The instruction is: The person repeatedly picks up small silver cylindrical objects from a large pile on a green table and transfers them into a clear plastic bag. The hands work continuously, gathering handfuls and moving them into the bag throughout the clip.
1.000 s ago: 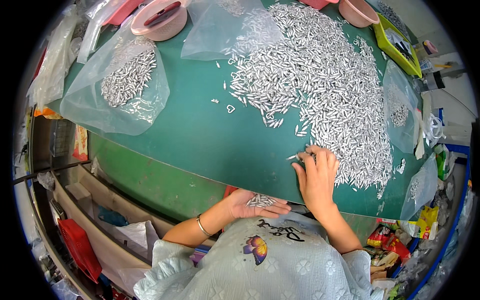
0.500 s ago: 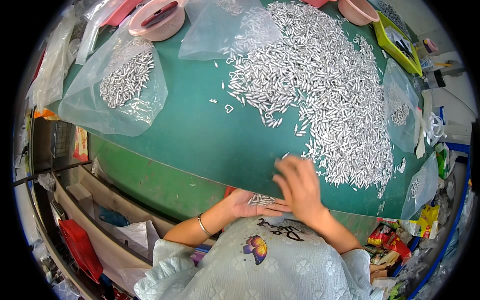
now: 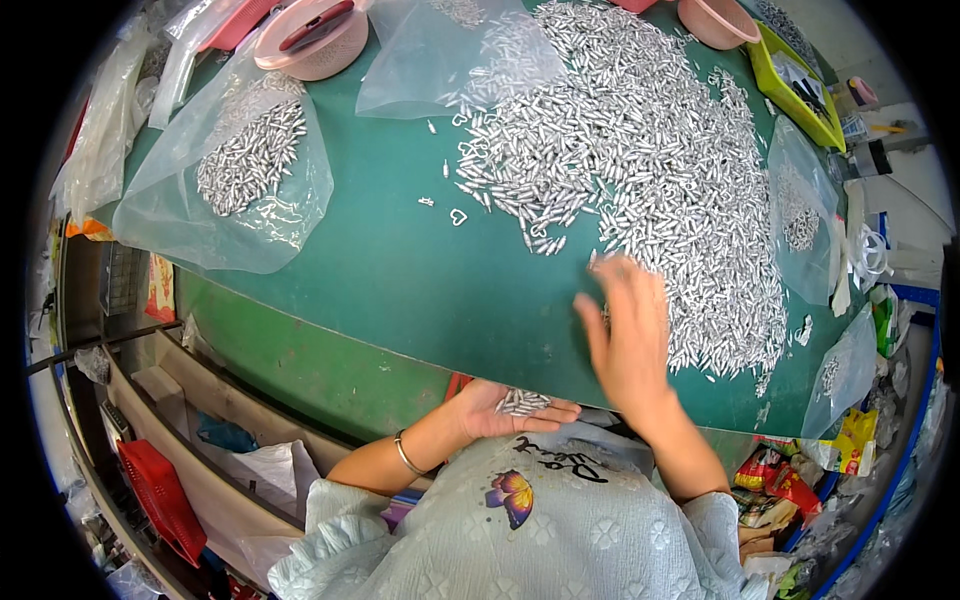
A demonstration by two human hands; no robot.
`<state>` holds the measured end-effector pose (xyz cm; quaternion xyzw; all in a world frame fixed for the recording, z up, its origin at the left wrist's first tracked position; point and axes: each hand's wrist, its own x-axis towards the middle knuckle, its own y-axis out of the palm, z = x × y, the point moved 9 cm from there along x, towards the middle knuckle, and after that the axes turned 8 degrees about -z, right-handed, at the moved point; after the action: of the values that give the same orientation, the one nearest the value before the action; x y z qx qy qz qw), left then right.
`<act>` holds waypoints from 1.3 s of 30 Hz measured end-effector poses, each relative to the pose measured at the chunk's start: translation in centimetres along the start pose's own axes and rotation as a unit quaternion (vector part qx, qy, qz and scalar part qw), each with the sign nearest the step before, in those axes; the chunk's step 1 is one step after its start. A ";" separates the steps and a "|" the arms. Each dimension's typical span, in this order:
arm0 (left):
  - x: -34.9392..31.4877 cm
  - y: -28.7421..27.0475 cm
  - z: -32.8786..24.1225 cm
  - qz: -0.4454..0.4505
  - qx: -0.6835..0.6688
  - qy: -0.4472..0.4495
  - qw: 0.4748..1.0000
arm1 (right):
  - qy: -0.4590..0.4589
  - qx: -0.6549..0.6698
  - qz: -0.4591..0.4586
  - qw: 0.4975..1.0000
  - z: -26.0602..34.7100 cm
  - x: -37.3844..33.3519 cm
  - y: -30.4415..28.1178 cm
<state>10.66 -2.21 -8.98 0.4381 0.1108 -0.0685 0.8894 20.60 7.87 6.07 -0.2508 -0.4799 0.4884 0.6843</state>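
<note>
My left hand lies palm up at the table's near edge, fingers stretched out, with several small silver spindle-shaped metal pieces resting in it. Over the lower left side of a broad heap of the same kind of pieces, my right hand is spread, thumb apart from the fingers. Its fingertips are a little blurred, and nothing shows between them. Part of the heap is hidden beneath this hand. A heart-shaped silver piece lies loose on the green tabletop.
A clear plastic bag with silver pieces lies at the left. Another clear bag overlaps the heap's far side. Pink bowls and a yellow-green tray stand at the back. Small bags lie along the right edge.
My right hand has moved away from above my left hand, forward and to the right, to the heap. My left hand stays put with the pieces, now in plainer sight.
</note>
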 end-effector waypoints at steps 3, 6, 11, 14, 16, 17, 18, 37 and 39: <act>0.2 0.6 0.2 0.020 0.001 -0.019 1.000 | 0.014 -0.081 0.010 0.997 -2.3 1.3 2.0; 0.3 0.1 -0.1 0.014 0.013 -0.011 1.000 | 0.017 -0.014 0.057 0.998 -1.7 0.1 2.6; 0.4 -0.6 -0.4 0.017 0.051 0.014 0.998 | 0.006 -0.016 0.040 0.999 -1.3 1.6 1.7; 0.5 -0.5 -0.3 0.001 0.053 0.010 0.999 | -0.010 -0.103 0.056 0.993 -2.6 1.9 2.8; 0.6 -0.2 -0.3 0.012 0.049 0.003 0.999 | -0.019 -0.120 0.075 0.990 -1.9 0.4 3.3; 0.5 -0.3 -0.2 0.019 0.044 0.004 0.999 | -0.011 -0.102 0.095 0.990 -1.5 -0.4 3.5; 0.5 -0.5 -0.3 0.011 0.026 0.003 1.000 | -0.007 -0.070 0.105 0.992 -1.1 -1.0 3.3; -3.0 0.8 -1.6 0.009 0.003 0.030 1.000 | -0.088 0.129 0.077 0.985 4.2 -3.8 3.1; -3.2 1.0 -1.7 0.074 -0.015 0.055 0.996 | -0.103 0.157 0.115 0.976 5.6 -4.7 3.5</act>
<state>7.50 -0.15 -8.43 0.4351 0.1277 0.0228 0.8910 13.74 4.33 3.60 -0.1426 -0.4332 0.6562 0.6012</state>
